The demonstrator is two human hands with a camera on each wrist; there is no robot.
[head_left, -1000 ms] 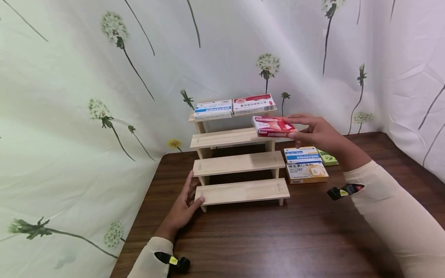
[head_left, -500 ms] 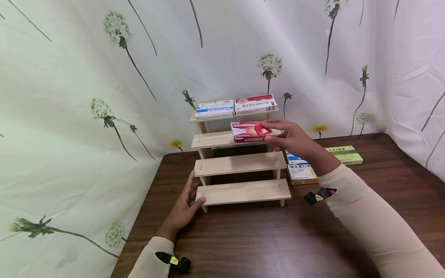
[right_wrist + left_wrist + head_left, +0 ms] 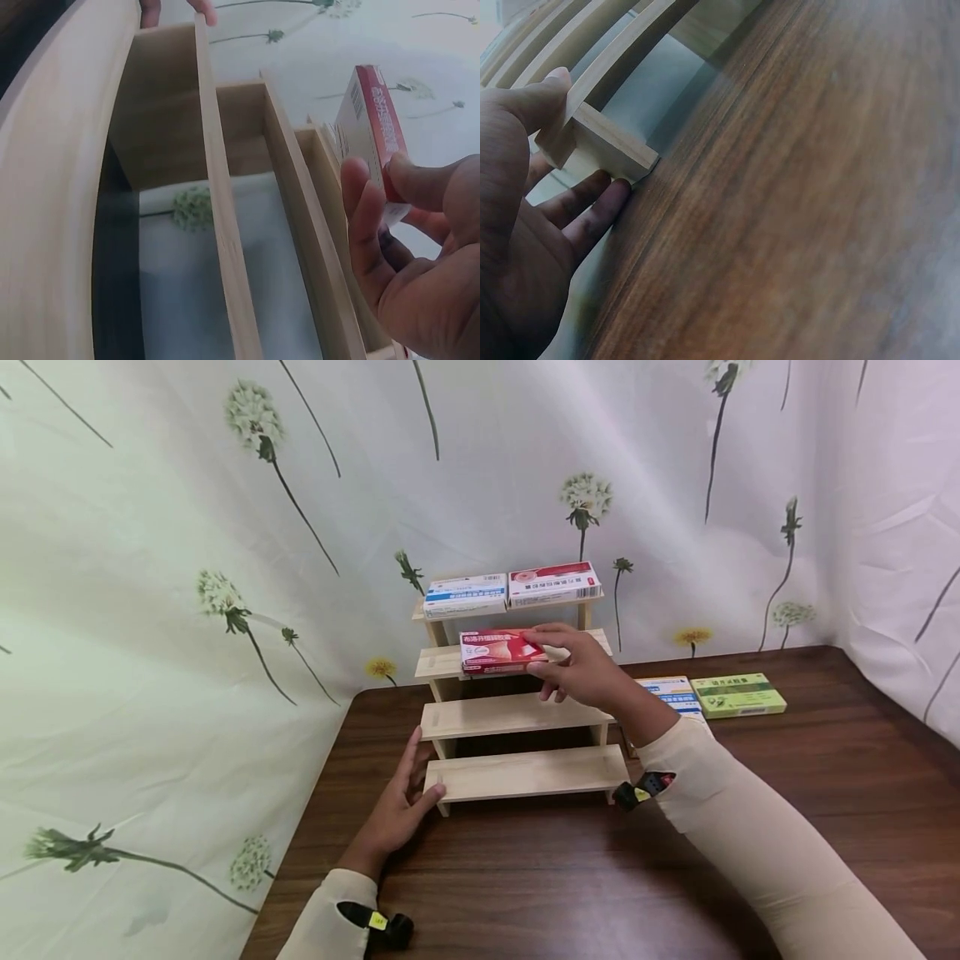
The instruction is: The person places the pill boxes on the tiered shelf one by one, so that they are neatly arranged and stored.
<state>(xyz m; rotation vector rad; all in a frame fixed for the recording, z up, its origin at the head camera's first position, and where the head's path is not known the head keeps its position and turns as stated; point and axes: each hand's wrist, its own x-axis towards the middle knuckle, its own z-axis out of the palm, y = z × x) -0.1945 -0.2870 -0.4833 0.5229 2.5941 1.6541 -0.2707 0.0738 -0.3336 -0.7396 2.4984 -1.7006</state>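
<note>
The right hand (image 3: 581, 670) pinches a flat red and white cardboard box (image 3: 491, 650) between thumb and fingers. The box is just left of that hand, at the second shelf from the top (image 3: 437, 663) of a pale wooden step rack (image 3: 525, 774); I can't tell if it touches the wood. The left hand (image 3: 393, 812) grips the rack's end beside it, thumb on the lowest shelf. To put the box down well, press gently with the left hand so nothing slides, make the box flat and straight, then let go softly.
</note>
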